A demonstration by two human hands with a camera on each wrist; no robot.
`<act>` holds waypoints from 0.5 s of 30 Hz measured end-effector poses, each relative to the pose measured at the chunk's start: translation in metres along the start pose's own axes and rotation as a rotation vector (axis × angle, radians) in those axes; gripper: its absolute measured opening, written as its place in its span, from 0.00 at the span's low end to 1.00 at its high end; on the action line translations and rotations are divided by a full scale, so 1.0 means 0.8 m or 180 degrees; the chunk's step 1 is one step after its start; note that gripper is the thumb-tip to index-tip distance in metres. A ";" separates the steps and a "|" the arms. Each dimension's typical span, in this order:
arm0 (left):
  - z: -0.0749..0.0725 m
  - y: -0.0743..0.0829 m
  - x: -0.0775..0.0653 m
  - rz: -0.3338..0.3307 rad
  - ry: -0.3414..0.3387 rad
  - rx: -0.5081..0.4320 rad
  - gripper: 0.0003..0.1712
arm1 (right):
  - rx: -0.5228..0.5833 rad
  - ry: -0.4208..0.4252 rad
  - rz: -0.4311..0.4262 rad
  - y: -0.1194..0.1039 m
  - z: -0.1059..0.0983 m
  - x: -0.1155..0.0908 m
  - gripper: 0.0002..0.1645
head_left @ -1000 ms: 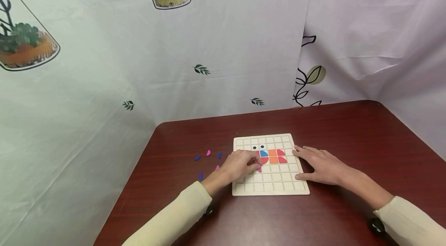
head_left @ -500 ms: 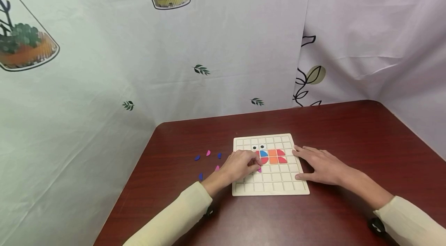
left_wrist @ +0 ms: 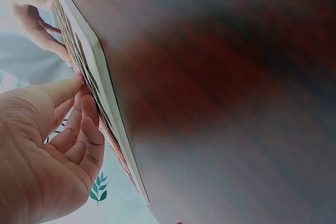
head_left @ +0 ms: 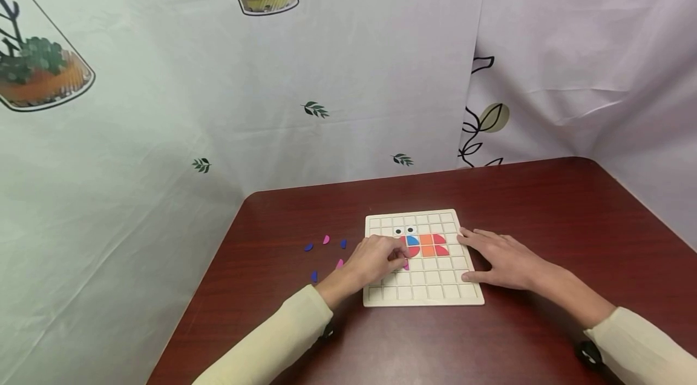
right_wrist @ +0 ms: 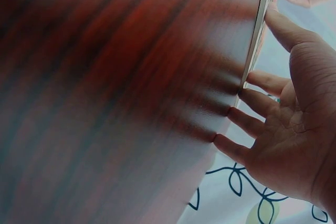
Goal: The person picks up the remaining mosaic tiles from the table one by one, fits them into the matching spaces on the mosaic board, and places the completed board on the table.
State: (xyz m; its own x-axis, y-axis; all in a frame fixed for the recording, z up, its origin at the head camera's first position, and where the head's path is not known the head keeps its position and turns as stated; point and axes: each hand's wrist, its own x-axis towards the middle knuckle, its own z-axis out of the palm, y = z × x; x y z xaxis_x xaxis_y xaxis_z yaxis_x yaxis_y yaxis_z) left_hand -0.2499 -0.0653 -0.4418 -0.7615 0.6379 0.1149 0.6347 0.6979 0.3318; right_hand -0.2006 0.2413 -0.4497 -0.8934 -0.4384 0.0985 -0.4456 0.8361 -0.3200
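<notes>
A pale wooden grid board (head_left: pixel 425 295) lies on the table, bearing red, orange and blue tiles and two white tiles with black dots like eyes. My left hand (head_left: pixel 373 259) reaches over its left half, thumb and fingertips pinching a small pink piece (head_left: pixel 406 265) against the cells just below the red tiles (head_left: pixel 414 251). A bit of that pink shows at the thumb tip in the left wrist view; its full shape is hidden. Along the board's right edge rests my right hand (head_left: pixel 503 259), fingers spread, with fingertips on the tabletop and board edge in the right wrist view.
Left of the board lie several loose rounded pieces, among them a blue one (head_left: pixel 308 247), a pink one (head_left: pixel 326 240) and another blue one (head_left: pixel 314 276). The dark red wooden table (head_left: pixel 435 342) meets a white printed curtain (head_left: pixel 354 70) behind.
</notes>
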 end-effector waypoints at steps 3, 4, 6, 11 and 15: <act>0.001 0.000 0.000 0.0006 0.0007 -0.0002 0.02 | 0.0001 -0.0005 0.0006 0.000 0.000 0.000 0.54; 0.001 0.000 0.001 0.0004 0.0004 -0.0007 0.01 | 0.0002 -0.0007 0.0008 0.000 0.000 0.000 0.54; 0.002 0.000 0.001 -0.0001 0.0002 -0.0012 0.00 | 0.0000 -0.0006 0.0004 0.000 0.000 -0.001 0.53; 0.003 0.001 0.000 -0.0014 -0.0003 -0.0028 0.03 | -0.0002 -0.0002 -0.0005 0.000 0.000 -0.002 0.53; 0.004 0.002 -0.001 -0.0008 0.0006 -0.0019 0.03 | -0.0005 0.0004 -0.0005 0.000 0.001 -0.003 0.53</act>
State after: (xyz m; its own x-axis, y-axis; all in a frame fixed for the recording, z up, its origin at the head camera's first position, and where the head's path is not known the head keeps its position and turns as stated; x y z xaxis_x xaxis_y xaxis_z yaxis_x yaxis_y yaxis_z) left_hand -0.2479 -0.0637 -0.4440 -0.7634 0.6355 0.1157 0.6319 0.6977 0.3376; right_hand -0.1981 0.2423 -0.4508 -0.8927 -0.4394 0.1001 -0.4472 0.8358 -0.3184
